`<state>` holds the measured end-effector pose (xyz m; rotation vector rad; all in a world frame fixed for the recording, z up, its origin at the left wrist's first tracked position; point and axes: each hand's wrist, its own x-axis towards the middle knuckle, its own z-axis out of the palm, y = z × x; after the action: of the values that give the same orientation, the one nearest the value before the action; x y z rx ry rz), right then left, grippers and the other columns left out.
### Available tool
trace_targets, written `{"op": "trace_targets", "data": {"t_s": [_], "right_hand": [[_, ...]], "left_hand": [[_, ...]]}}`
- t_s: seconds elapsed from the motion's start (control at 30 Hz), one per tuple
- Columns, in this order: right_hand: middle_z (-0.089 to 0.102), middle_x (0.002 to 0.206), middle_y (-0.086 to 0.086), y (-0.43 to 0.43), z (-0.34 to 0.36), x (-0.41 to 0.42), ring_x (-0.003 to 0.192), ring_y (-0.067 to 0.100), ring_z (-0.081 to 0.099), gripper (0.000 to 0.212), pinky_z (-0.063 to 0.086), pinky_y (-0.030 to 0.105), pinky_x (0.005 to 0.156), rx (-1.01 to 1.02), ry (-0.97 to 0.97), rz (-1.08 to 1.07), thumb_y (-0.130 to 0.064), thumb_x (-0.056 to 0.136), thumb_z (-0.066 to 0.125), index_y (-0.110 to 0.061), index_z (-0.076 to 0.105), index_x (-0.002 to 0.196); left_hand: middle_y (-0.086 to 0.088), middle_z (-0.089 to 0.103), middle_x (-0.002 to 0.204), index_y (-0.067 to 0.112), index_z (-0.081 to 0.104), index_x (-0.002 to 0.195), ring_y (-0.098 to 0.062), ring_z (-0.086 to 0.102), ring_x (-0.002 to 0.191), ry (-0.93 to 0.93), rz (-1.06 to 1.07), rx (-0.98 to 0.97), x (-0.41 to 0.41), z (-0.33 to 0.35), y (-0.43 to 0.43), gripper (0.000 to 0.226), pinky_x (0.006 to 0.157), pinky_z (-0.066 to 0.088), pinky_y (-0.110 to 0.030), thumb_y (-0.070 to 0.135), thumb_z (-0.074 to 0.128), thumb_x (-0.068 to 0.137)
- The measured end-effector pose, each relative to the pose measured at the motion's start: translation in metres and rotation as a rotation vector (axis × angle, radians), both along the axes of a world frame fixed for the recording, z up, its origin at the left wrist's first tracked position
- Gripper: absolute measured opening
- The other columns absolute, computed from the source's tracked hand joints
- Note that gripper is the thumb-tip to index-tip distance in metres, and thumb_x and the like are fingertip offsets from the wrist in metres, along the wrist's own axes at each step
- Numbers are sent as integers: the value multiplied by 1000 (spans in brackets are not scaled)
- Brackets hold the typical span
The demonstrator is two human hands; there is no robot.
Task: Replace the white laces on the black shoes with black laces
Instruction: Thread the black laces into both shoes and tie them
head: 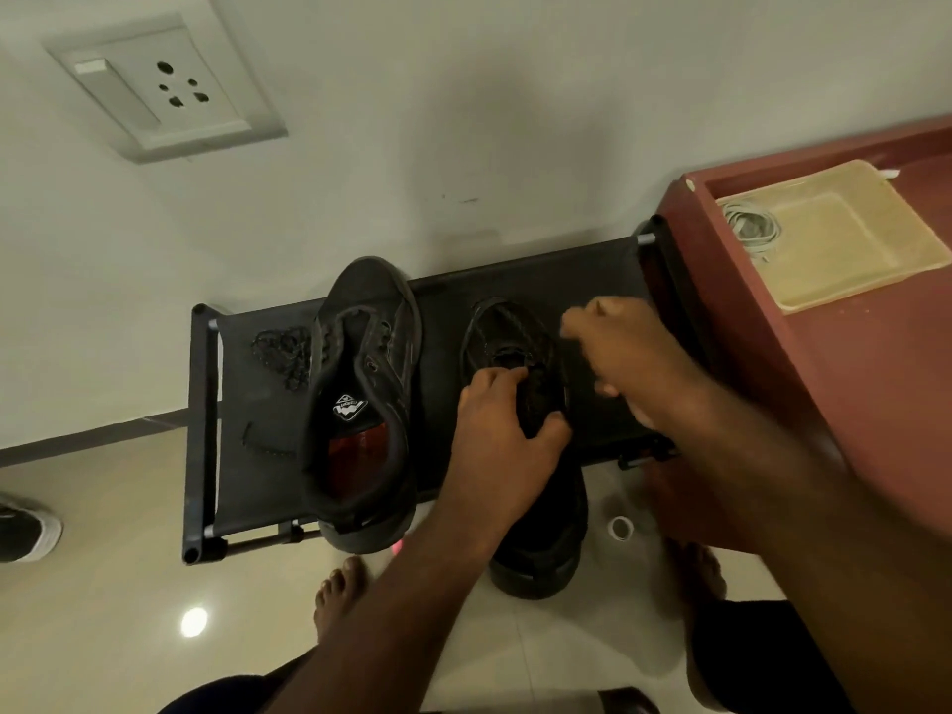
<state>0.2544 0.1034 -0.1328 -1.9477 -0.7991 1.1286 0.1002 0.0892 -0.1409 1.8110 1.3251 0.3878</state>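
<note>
**Black lace going into one shoe, the other bare**

Black on black: both shoes stand on a dark fabric rack point(566, 280), heels hanging past its front edge. The left hand point(499, 430) grips the shoe in work point(494, 322) at its opening, fingers curled over the tongue and thumb against the side. Dark lace already crosses the toe end of this shoe. The right hand point(618, 347) is raised near the rack's right edge with fingers curled. It is blurred, so I cannot tell whether it pinches a lace end. The unlaced shoe point(360, 404) sits toward the left, and a spare black lace point(283, 355) lies heaped beside it near the left edge. The white laces point(749, 226) lie coiled in a beige tray point(850, 249) on the red-brown cabinet point(850, 378).

Risks, as I judge them:
- A hard sideways pull could drag the overhanging shoe off the front edge if the left-hand grip slackens.
- Dark lace against dark eyelets in dim light invites a skipped hole or uneven ends.
- The heaped spare lace may knot when lifted.
</note>
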Motion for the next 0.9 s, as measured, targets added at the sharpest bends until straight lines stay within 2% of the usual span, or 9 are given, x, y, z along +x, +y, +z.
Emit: {"op": "trace_targets", "data": {"t_s": [0.07, 0.23, 0.3, 0.4, 0.43, 0.5, 0.63, 0.77, 0.9], "right_hand": [[55, 69, -2, 0, -11, -8, 61, 13, 51, 22, 39, 26, 54, -28, -271, 195, -26, 92, 62, -12, 53, 79], [54, 74, -1, 1, -11, -15, 63, 11, 50, 29, 34, 26, 54, -90, -487, 393, -33, 103, 51, -20, 47, 77], [53, 68, -3, 1, 1, -14, 56, 7, 49, 28, 37, 23, 50, -26, -182, 315, -35, 103, 53, -19, 51, 80], [36, 51, -5, -2, 31, -3, 38, 6, 29, 24, 18, 21, 38, 194, 572, -1, -38, 94, 60, -19, 53, 81], [32, 48, -5, -4, 37, 3, 37, 7, 24, 25, 16, 22, 40, 214, 666, -35, -40, 91, 60, -18, 54, 80], [33, 47, -5, -8, 36, 11, 38, 9, 26, 30, 18, 23, 42, 116, 524, 10, -43, 90, 63, -16, 57, 78], [62, 63, -4, -16, -2, 26, 55, 8, 57, 31, 43, 25, 53, -335, -391, 488, -37, 92, 69, -15, 62, 72], [72, 94, -2, -18, -12, 26, 83, 6, 64, 17, 52, 26, 74, -249, -405, 525, -20, 97, 59, -21, 73, 89], [68, 79, -1, -15, -3, 0, 72, 10, 63, 35, 47, 25, 62, -60, -218, 355, -47, 95, 61, -13, 69, 89]], "left_hand": [[12, 43, 124, 20, 49, 137, -5, 43, 119, -13, 11, 3, 0, 0, 0, 53, 97, 38, -20, 30, 65, 88], [14, 42, 118, 20, 52, 131, -6, 46, 113, -24, 28, -4, 2, -3, 2, 48, 90, 41, -15, 29, 66, 86], [14, 41, 118, 19, 51, 133, -6, 46, 115, -23, 38, -9, 3, -4, 2, 48, 87, 39, -12, 28, 66, 88], [10, 43, 126, 17, 49, 137, -6, 44, 119, -17, 61, -19, 2, -5, 3, 53, 93, 36, -14, 29, 66, 89], [9, 44, 128, 17, 48, 138, -6, 43, 120, -18, 64, -17, 2, -5, 3, 53, 94, 36, -15, 29, 65, 89], [9, 44, 130, 17, 48, 138, -6, 43, 120, -16, 62, -15, 3, -4, 2, 53, 95, 36, -16, 30, 65, 89], [9, 50, 121, 27, 53, 126, -3, 54, 106, -153, 173, -35, -1, 1, 1, 38, 87, 50, -19, 29, 64, 90], [7, 52, 122, 28, 49, 126, -4, 55, 109, -215, 317, -31, -11, 0, 3, 32, 95, 51, -25, 19, 54, 96], [2, 46, 133, 15, 45, 139, -11, 49, 122, -44, 264, -65, -14, -10, 9, 42, 106, 43, -31, 17, 52, 97]]}}
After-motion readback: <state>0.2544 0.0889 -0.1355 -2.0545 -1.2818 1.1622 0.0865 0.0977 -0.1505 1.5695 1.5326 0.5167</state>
